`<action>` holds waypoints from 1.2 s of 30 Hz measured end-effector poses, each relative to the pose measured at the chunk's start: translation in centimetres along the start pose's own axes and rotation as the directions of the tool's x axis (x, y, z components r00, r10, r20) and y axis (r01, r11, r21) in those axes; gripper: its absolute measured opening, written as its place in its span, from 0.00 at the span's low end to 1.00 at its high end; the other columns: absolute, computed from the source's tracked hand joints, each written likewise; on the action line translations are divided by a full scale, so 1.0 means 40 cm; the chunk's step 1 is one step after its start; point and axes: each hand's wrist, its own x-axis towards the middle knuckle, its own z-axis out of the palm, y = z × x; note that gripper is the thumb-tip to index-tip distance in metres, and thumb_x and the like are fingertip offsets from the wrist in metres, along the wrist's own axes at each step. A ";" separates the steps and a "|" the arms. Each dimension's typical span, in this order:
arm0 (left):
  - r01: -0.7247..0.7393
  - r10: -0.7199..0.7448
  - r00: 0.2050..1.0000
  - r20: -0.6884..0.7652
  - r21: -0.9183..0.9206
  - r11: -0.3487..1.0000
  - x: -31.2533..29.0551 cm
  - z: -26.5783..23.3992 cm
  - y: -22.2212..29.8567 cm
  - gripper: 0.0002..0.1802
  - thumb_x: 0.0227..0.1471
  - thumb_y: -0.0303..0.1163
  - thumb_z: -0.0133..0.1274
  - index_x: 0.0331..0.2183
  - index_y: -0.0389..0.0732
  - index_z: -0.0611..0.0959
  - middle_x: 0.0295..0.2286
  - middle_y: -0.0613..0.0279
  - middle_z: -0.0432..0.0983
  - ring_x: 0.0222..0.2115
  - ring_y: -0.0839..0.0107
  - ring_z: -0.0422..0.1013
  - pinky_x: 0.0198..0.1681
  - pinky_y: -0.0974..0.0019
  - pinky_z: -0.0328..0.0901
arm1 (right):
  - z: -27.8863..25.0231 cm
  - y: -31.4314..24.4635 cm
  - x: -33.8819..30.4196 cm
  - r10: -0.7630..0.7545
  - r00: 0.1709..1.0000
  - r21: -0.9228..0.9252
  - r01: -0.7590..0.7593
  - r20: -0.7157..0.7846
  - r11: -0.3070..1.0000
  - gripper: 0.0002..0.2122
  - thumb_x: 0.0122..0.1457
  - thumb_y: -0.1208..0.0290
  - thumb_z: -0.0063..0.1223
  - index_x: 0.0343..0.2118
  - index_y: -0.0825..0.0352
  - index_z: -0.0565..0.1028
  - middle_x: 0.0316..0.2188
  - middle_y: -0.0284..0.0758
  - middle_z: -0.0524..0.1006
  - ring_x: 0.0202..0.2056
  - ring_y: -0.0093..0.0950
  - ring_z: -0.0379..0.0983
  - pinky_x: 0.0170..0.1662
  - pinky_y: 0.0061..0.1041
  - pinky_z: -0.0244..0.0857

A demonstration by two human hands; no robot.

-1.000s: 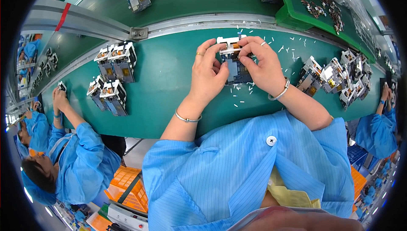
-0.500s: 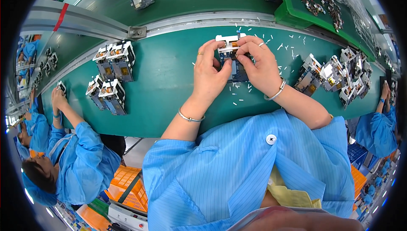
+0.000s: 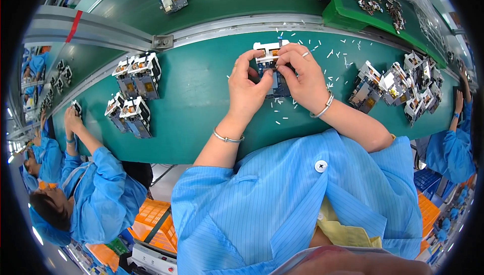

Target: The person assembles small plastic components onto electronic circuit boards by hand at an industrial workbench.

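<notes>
Two hands on one small assembly [image 3: 270, 66] with white frame, atop green bench [image 3: 201, 98]. Left hand [image 3: 248, 89] fingers pinching its left edge; right hand [image 3: 301, 76] fingertips gripping top and right side. Assembly lodged between both thumbs.

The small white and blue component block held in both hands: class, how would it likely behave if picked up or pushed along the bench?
The component block looks rigid: moulded, boxy, pinched by left hand and right hand without bending. Probably light, since fingertips carry it. Flat-sided like the blocks standing nearby, it would likely slide, not roll.
</notes>
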 end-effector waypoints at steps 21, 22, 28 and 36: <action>-0.060 0.062 0.998 -0.033 0.068 0.996 -0.005 0.005 0.014 0.23 0.47 0.25 0.58 0.47 0.40 0.74 0.29 0.59 0.73 0.22 0.80 0.68 0.22 0.76 0.66 | -0.005 0.000 0.001 -0.058 0.998 -0.032 0.058 0.008 0.998 0.07 0.49 0.84 0.54 0.30 0.68 0.71 0.40 0.38 0.72 0.45 0.37 0.68 0.47 0.31 0.64; -0.059 0.061 0.998 -0.033 0.067 0.996 -0.005 0.004 0.014 0.23 0.47 0.25 0.58 0.47 0.40 0.74 0.29 0.59 0.73 0.22 0.80 0.68 0.22 0.76 0.66 | -0.006 -0.002 0.002 -0.062 0.998 -0.030 0.062 0.017 0.998 0.07 0.49 0.84 0.54 0.30 0.68 0.71 0.40 0.38 0.72 0.45 0.37 0.68 0.47 0.31 0.64; 0.008 -0.008 1.000 -0.010 0.044 0.999 -0.004 0.000 0.027 0.24 0.43 0.25 0.59 0.46 0.42 0.75 0.38 0.61 0.75 0.27 0.73 0.69 0.24 0.69 0.67 | -0.003 0.001 -0.001 -0.036 0.999 -0.024 0.036 0.003 0.999 0.07 0.49 0.84 0.54 0.30 0.68 0.71 0.40 0.37 0.72 0.46 0.37 0.69 0.47 0.31 0.65; 0.024 -0.024 0.999 -0.034 -0.008 1.000 -0.001 0.003 0.022 0.23 0.42 0.24 0.59 0.44 0.42 0.76 0.38 0.61 0.75 0.26 0.73 0.69 0.23 0.70 0.66 | -0.003 -0.001 -0.001 -0.036 0.999 -0.018 0.036 0.001 0.999 0.07 0.49 0.84 0.54 0.30 0.68 0.71 0.40 0.37 0.72 0.45 0.37 0.69 0.47 0.31 0.65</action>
